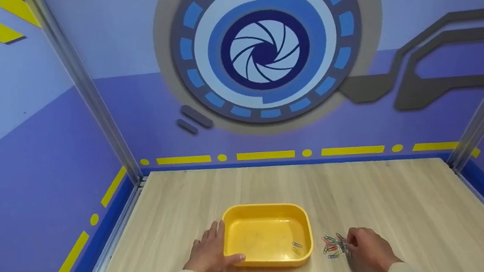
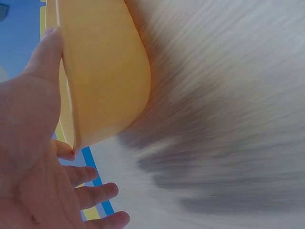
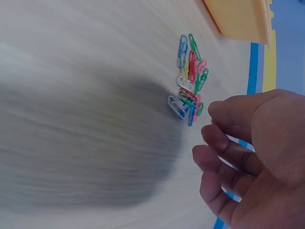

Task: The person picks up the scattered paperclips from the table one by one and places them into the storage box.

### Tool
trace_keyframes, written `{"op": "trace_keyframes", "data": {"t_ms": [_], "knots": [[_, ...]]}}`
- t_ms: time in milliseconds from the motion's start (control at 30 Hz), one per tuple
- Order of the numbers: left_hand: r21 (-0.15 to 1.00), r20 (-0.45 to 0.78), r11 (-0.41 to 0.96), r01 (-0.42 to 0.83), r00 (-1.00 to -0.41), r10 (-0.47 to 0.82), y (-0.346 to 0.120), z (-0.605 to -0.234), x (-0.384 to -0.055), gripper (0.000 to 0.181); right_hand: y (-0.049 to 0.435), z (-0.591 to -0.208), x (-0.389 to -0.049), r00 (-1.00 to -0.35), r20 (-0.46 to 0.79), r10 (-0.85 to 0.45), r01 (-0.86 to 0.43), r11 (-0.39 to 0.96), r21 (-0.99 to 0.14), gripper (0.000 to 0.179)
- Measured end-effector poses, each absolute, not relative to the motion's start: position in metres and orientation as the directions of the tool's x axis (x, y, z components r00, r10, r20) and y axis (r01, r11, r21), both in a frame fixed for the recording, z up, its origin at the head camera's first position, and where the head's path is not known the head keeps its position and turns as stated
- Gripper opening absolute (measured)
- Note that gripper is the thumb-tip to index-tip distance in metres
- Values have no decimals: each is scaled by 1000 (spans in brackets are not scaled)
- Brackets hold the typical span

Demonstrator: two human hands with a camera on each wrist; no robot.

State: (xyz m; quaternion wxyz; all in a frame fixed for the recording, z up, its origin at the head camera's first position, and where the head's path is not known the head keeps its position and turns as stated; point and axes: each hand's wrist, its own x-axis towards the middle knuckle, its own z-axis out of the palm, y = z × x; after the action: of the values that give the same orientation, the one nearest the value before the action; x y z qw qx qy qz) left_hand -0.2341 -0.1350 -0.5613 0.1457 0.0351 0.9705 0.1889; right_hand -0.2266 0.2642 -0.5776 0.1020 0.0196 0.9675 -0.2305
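A yellow plastic tray (image 1: 270, 261) sits on the table, with two paper clips (image 1: 296, 244) in its near right corner. My left hand (image 1: 212, 253) is at the tray's near left corner, its thumb over the rim and its other fingers nearly straight beside the left wall. Right of the tray lies a loose pile of coloured paper clips (image 3: 190, 78): red, green, blue, pink, white and yellow. My right hand (image 1: 370, 247) hovers at the right of the pile, fingers loosely bent. The right wrist view shows no clip between the fingertips (image 3: 215, 109).
The wooden table (image 1: 177, 203) has a printed wall (image 1: 135, 119) behind it and another on the left. Metal posts (image 1: 89, 88) stand at the back corners.
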Motion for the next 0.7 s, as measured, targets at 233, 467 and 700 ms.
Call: {"op": "trace_keyframes", "data": {"t_ms": [233,467,700], "knots": [[358,-270,934,15,-956,118,-133,-562,-235,113,264,-585,-220,-973,-229,10,114,888,-445,4],[356,-314,934,-41,-946,78,-132,-566,-234,115,262,-592,-220,-969,-245,41,141,901,-410,5],[364,-319,930,-49,-945,75,-132,-563,-236,116,259,-596,-221,-977,-204,59,141,900,-413,5]]}}
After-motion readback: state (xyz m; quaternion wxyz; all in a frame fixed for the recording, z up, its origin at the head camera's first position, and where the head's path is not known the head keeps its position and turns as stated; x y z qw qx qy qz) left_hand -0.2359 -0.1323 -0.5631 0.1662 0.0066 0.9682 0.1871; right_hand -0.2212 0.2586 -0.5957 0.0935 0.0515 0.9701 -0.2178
